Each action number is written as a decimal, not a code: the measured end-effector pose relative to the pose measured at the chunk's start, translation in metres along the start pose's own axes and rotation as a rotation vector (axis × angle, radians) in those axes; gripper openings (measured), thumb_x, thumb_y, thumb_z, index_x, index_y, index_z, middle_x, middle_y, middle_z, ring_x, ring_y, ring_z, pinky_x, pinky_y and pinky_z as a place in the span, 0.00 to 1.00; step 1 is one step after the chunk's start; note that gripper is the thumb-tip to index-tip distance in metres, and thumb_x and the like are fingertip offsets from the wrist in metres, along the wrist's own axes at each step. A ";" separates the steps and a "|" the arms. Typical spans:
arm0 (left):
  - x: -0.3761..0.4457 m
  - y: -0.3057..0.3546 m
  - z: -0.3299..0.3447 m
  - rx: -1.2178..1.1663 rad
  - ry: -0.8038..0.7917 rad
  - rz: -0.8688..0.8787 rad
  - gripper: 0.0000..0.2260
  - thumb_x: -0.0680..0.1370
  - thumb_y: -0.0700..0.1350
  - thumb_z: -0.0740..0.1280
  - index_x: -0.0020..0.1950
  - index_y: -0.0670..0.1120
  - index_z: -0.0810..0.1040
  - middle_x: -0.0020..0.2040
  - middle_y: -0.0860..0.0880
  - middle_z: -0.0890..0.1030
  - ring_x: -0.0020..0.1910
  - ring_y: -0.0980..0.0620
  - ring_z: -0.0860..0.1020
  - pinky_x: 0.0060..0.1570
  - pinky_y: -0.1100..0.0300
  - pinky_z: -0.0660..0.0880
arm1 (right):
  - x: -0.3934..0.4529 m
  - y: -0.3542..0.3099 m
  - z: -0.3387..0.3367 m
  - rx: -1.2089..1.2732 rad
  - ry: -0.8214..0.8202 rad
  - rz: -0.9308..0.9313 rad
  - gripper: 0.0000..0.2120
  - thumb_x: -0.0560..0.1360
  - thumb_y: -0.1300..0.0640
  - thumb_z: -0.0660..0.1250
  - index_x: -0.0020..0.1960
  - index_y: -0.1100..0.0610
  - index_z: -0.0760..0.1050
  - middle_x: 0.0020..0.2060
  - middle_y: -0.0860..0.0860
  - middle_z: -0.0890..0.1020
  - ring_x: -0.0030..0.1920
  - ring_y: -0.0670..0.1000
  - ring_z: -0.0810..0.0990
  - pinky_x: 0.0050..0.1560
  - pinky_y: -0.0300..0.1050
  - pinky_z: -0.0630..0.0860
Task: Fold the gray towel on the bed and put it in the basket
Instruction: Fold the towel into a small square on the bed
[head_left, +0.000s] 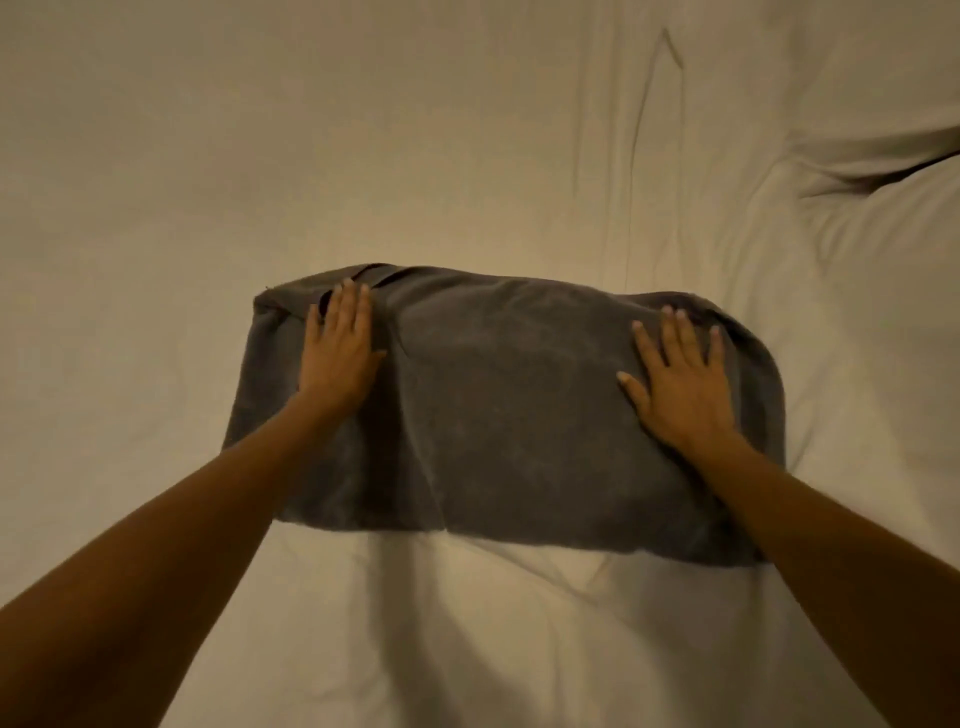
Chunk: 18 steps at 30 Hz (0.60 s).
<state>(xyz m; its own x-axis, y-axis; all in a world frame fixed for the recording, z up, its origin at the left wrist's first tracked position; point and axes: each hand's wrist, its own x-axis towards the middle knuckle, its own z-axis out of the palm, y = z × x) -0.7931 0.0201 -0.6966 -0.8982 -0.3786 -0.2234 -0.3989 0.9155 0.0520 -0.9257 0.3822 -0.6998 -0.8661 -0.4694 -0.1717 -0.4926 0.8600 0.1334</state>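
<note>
A dark gray terry towel (498, 405), folded into a broad rectangle with rounded corners, lies in the middle of the wrinkled off-white bed sheet (363, 156), its long side running from nine o'clock to three o'clock. Both bare forearms reach in from the lower corners of the view, the left one from about seven o'clock and the right one from about five o'clock, and each ends flat on the cloth. The left hand (337, 353) rests palm down near the towel's ten o'clock corner, fingers straight and held close together, their tips reaching a small folded flap at the far edge; the thumb sticks out toward three o'clock. The right hand (680, 384) lies palm down toward the towel's two o'clock corner, fingers straight and spread apart, the thumb angled out toward nine o'clock. Neither hand grasps anything: both are released and simply press on the top layer. A soft crease runs down the towel from beside the left hand to the near edge (the light is dim and yellow, so the layers beneath are hard to count). At two o'clock in the view a plump off-white pillow (883, 104) seems to lie on the sheet, well apart from the towel.
</note>
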 end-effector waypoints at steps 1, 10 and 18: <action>-0.017 0.006 0.016 -0.031 -0.048 0.031 0.35 0.81 0.56 0.55 0.78 0.43 0.39 0.79 0.43 0.40 0.78 0.46 0.40 0.76 0.45 0.39 | -0.016 -0.013 0.012 0.031 -0.045 -0.016 0.33 0.77 0.36 0.43 0.78 0.51 0.46 0.77 0.58 0.48 0.77 0.56 0.44 0.74 0.58 0.35; -0.149 -0.009 0.095 -0.012 -0.257 0.086 0.42 0.69 0.71 0.29 0.77 0.47 0.36 0.77 0.47 0.36 0.78 0.50 0.39 0.74 0.51 0.35 | -0.145 -0.057 0.069 0.140 -0.224 -0.132 0.37 0.74 0.29 0.43 0.77 0.47 0.46 0.77 0.53 0.48 0.77 0.53 0.50 0.75 0.55 0.40; -0.146 -0.057 0.091 0.181 -0.141 0.174 0.28 0.82 0.49 0.50 0.77 0.43 0.39 0.79 0.41 0.42 0.78 0.43 0.45 0.76 0.46 0.41 | -0.138 -0.052 0.068 0.076 -0.073 -0.130 0.42 0.64 0.57 0.72 0.75 0.57 0.60 0.73 0.62 0.64 0.72 0.61 0.65 0.70 0.62 0.60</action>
<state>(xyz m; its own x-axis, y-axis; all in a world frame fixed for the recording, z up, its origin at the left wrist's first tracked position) -0.6227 0.0358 -0.7560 -0.9105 -0.2027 -0.3604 -0.1903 0.9792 -0.0699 -0.7751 0.4163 -0.7495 -0.7855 -0.5647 -0.2531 -0.5902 0.8066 0.0321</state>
